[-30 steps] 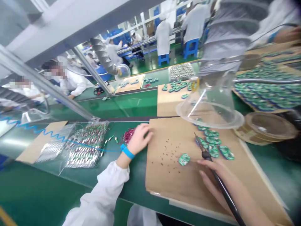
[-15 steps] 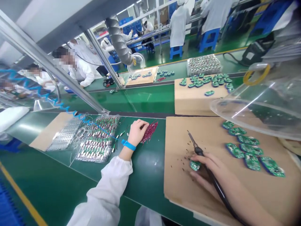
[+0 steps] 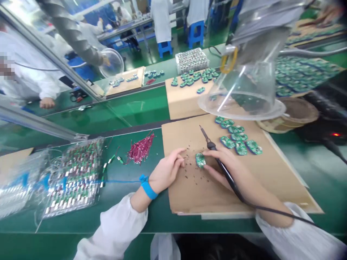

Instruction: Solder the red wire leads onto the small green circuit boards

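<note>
My right hand (image 3: 225, 164) is closed round a black soldering iron (image 3: 210, 145), tip pointing up and away, and its fingertips touch a small green circuit board (image 3: 200, 159) on the brown cardboard sheet (image 3: 189, 195). My left hand (image 3: 166, 169), with a blue wrist strap (image 3: 148, 187), rests on the cardboard's left edge; its fingers are pinched together just left of the board, on something too small to make out. A bundle of red wires (image 3: 141, 148) lies on the green belt to the left. Several more green boards (image 3: 238, 139) sit in a row to the right.
A clear funnel-shaped extraction hood (image 3: 244, 97) hangs over the cardboard's far right. Trays of components in plastic (image 3: 73, 177) lie at the left. A roll of tape (image 3: 295, 113) sits at the right. More cardboard (image 3: 181, 101) with boards lies beyond; other people in white coats work across the belt.
My left hand has come from the red wires over to the cardboard beside the small board. My right hand with the iron stays at the board. The view has swung right.
</note>
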Demonstrator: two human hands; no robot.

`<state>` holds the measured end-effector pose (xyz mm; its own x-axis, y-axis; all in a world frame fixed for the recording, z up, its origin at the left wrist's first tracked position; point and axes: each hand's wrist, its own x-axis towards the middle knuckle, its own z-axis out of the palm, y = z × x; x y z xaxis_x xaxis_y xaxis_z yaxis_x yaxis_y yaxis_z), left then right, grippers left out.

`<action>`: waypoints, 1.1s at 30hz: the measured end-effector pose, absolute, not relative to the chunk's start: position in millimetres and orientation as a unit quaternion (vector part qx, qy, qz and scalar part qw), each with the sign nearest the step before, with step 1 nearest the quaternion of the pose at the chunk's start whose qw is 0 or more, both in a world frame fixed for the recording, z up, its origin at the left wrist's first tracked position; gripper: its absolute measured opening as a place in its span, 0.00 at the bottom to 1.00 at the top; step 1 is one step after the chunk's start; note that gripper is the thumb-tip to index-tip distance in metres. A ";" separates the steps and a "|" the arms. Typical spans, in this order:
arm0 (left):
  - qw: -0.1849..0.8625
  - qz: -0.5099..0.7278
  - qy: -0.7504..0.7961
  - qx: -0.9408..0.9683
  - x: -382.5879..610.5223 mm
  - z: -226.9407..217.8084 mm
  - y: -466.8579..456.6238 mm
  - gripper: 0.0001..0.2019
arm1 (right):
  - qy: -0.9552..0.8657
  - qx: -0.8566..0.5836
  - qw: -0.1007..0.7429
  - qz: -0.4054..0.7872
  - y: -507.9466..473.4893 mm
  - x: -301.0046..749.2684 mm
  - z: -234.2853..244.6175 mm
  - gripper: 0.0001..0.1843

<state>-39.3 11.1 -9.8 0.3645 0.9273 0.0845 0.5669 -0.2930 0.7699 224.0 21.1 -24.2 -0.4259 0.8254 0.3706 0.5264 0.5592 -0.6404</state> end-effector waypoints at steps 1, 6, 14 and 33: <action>0.351 0.264 0.477 0.762 -32.6 -9.9 9.7 0.18 | -0.810 -0.422 0.344 0.216 20.7 229.2 -23.6 0.18; 0.425 0.222 0.466 0.744 -28.0 -5.7 21.2 0.08 | -0.802 -0.433 0.352 0.211 15.9 242.1 -25.6 0.16; 0.306 0.226 0.434 0.817 -16.8 -7.5 31.0 0.07 | -0.772 -0.449 0.377 0.245 9.5 237.9 -17.6 0.16; 0.326 0.212 0.389 0.835 -19.6 -7.6 29.8 0.07 | -0.624 -0.502 0.504 0.324 -11.5 256.5 -19.1 0.06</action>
<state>-19.6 29.8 -7.6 0.6074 0.7881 0.0996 0.5116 -0.4840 0.7100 256.5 -11.5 -19.1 0.0124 0.9529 0.3030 0.3007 0.2854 -0.9100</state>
